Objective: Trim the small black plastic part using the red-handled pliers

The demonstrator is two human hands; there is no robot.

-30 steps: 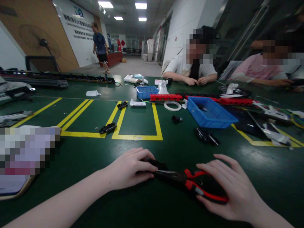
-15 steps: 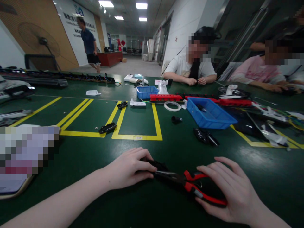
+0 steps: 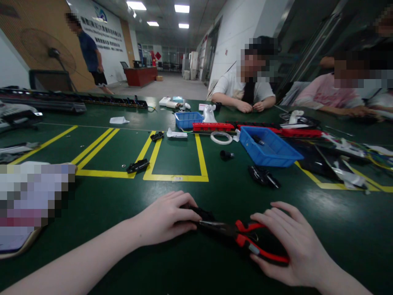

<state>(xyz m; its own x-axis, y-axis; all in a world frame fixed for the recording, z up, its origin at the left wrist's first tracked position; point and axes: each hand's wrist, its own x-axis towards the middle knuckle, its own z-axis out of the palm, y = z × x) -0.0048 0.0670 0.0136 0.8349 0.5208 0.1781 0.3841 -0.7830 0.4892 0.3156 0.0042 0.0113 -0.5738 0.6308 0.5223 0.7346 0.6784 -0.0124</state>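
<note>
My left hand (image 3: 172,217) is closed on a small black part (image 3: 202,212), which lies low over the green table (image 3: 123,209). Red-handled pliers (image 3: 242,235) are in my right hand (image 3: 297,246), its fingers and thumb around the spread handles. The pliers' tips point left and meet the fingertips of my left hand at the black part. Whether the jaws grip anything is too dark to tell. Beyond my hands lie glossy black pieces (image 3: 264,176) and a short black cylinder (image 3: 226,155).
A large blue tray (image 3: 270,157) and a small blue tray (image 3: 188,120) stand farther back, near red strips (image 3: 213,127) and a white ring (image 3: 221,138). At the left lies a blurred-out device (image 3: 37,205). Several people are beyond the table.
The pliers and my right hand have shifted slightly left; my left hand is almost unmoved. The person walking in the background has moved left.
</note>
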